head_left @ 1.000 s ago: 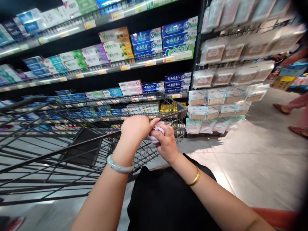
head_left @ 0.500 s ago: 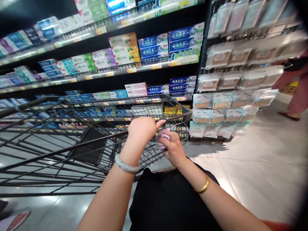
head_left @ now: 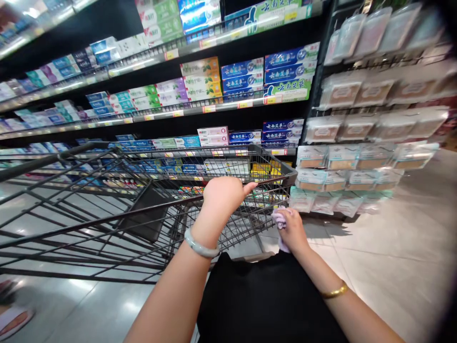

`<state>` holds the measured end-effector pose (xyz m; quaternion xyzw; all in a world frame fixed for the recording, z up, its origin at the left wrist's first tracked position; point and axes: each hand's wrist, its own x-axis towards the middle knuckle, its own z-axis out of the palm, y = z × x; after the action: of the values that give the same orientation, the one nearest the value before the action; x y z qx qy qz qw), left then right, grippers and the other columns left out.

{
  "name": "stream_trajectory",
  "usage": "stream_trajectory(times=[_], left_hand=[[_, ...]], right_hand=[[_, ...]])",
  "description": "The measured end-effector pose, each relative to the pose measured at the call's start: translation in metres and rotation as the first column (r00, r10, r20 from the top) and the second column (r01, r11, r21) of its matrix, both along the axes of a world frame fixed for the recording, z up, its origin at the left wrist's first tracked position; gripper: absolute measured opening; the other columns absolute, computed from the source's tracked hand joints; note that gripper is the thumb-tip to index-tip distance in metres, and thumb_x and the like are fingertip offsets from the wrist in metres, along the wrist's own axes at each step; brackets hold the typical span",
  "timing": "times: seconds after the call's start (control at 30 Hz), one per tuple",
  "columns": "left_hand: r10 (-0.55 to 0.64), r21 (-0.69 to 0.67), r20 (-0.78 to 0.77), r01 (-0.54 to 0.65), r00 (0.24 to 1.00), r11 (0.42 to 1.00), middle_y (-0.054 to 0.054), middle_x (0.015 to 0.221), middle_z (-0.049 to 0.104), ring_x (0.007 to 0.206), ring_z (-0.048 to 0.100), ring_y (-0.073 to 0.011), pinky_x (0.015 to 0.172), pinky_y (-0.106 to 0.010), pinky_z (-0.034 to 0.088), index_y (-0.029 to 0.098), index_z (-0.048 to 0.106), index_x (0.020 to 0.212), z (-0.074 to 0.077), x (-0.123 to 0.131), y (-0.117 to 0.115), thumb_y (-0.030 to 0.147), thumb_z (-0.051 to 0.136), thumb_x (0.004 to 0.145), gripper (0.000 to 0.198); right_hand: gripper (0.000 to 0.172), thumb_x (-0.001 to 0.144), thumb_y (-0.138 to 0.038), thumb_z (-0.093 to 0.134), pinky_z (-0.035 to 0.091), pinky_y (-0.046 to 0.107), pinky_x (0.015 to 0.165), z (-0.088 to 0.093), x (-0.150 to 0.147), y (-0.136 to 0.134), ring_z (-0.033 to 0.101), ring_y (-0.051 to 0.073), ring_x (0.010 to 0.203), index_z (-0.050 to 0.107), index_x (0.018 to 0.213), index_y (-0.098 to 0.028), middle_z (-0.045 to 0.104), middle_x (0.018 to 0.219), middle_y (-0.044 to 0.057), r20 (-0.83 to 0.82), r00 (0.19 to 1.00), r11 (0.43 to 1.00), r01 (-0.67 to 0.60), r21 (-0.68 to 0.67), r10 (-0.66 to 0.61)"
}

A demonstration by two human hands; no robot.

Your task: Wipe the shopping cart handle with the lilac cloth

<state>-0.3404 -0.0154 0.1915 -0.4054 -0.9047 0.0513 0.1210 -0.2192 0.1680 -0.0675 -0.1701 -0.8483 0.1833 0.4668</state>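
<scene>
My left hand (head_left: 225,194) is closed over the top rail of a dark wire shopping cart (head_left: 143,213), its thumb pointing right along the rail. A pale bangle (head_left: 200,246) circles that wrist. Just right of the cart's corner, my right hand (head_left: 294,231) grips a crumpled light-purple cloth (head_left: 280,220), which hangs down below the fingers and is apart from the rail. A gold bracelet (head_left: 334,291) sits on the right wrist. Inside the cart, a dark flat panel (head_left: 144,214) shows through the wires.
Shelves of toothpaste boxes (head_left: 243,78) stand behind the cart. Hanging packs (head_left: 342,166) line the rack at right. Tiled floor (head_left: 403,247) stretches to the right. A person's foot in a light slipper (head_left: 14,321) is at lower left.
My right hand has moved right with the cloth, away from the left hand and the rail. The left hand stays on the rail. The view has shifted slightly left.
</scene>
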Motion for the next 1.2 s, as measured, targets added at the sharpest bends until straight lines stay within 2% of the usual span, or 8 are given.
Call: stream_trajectory(times=[0.1,0.27,0.37,0.47,0.63,0.77,1.03,1.2], left_hand=[[-0.002,-0.001,0.003,0.002,1.0,1.0,-0.017,0.082,0.074,0.082,0.073,-0.0327,0.072,-0.041,0.055,0.015,0.077,0.087,0.0,0.0,-0.001,0.077,0.021,0.095,0.084],[0.014,0.004,-0.005,-0.014,1.0,1.0,-0.019,0.08,0.073,0.082,0.073,-0.0351,0.07,-0.042,0.055,0.014,0.077,0.087,0.0,0.0,0.0,0.077,0.018,0.095,0.086],[0.02,0.0,-0.01,-0.02,1.0,1.0,-0.019,0.082,0.074,0.083,0.073,-0.0336,0.071,-0.04,0.055,0.014,0.077,0.09,0.0,0.001,-0.001,0.077,0.019,0.095,0.085],[0.008,0.0,-0.016,-0.008,1.0,1.0,-0.019,0.082,0.074,0.085,0.073,-0.0339,0.072,-0.039,0.054,0.014,0.078,0.093,0.0,0.002,-0.002,0.076,0.021,0.096,0.084],[0.004,0.003,-0.012,-0.004,1.0,1.0,-0.019,0.085,0.074,0.086,0.073,-0.0343,0.073,-0.04,0.054,0.015,0.078,0.091,0.001,0.002,-0.003,0.075,0.017,0.096,0.086],[-0.001,0.008,-0.01,0.001,1.0,1.0,-0.019,0.086,0.075,0.085,0.073,-0.0323,0.074,-0.038,0.054,0.014,0.078,0.092,0.0,0.003,-0.003,0.075,0.022,0.096,0.083],[0.029,0.012,-0.009,-0.029,1.0,1.0,-0.018,0.088,0.075,0.087,0.073,-0.033,0.073,-0.038,0.054,0.013,0.077,0.096,0.0,0.005,-0.02,0.076,0.023,0.096,0.083],[0.048,0.004,-0.007,-0.048,0.999,0.999,-0.018,0.082,0.074,0.082,0.073,-0.0316,0.072,-0.038,0.053,0.015,0.078,0.089,0.0,0.01,-0.033,0.077,0.023,0.095,0.083]], right_hand=[[0.047,0.069,-0.007,0.056,0.056,0.049,0.091,0.014,-0.002,-0.01,0.06,0.029,0.106,0.069,0.112,-0.022,0.059,0.111,0.012,-0.021,0.999,0.999,-0.03,-0.045,0.029],[0.05,0.074,-0.007,0.059,0.05,0.052,0.105,0.059,-0.014,-0.047,0.054,0.03,0.123,0.067,0.119,-0.026,0.052,0.131,0.012,-0.162,0.984,0.997,-0.075,0.028,0.079],[0.053,0.07,0.0,0.056,0.053,0.05,0.099,0.058,-0.021,-0.06,0.055,0.029,0.117,0.07,0.114,-0.027,0.054,0.125,0.011,-0.107,0.991,0.993,-0.065,0.094,0.075],[0.047,0.072,-0.003,0.056,0.055,0.048,0.096,0.061,-0.018,-0.061,0.057,0.028,0.115,0.069,0.111,-0.026,0.055,0.123,0.011,-0.138,0.987,0.994,-0.067,0.086,0.079],[0.051,0.079,-0.01,0.06,0.046,0.05,0.109,0.116,-0.01,-0.047,0.053,0.03,0.129,0.06,0.127,-0.027,0.055,0.134,0.012,-0.345,0.939,0.992,0.03,0.123,0.014],[0.044,0.08,-0.011,0.057,0.042,0.05,0.111,0.147,-0.024,-0.041,0.055,0.029,0.125,0.066,0.12,-0.026,0.065,0.129,0.009,-0.234,0.972,0.986,0.031,0.164,0.008],[0.038,0.086,-0.019,0.056,0.039,0.045,0.109,0.146,-0.036,-0.036,0.057,0.027,0.126,0.068,0.121,-0.027,0.069,0.131,0.005,-0.096,0.977,0.936,-0.149,0.32,0.189],[0.037,0.088,-0.028,0.056,0.036,0.044,0.104,0.137,-0.041,-0.041,0.056,0.029,0.123,0.067,0.123,-0.029,0.069,0.13,0.005,-0.148,0.98,0.912,-0.061,0.405,0.131]])
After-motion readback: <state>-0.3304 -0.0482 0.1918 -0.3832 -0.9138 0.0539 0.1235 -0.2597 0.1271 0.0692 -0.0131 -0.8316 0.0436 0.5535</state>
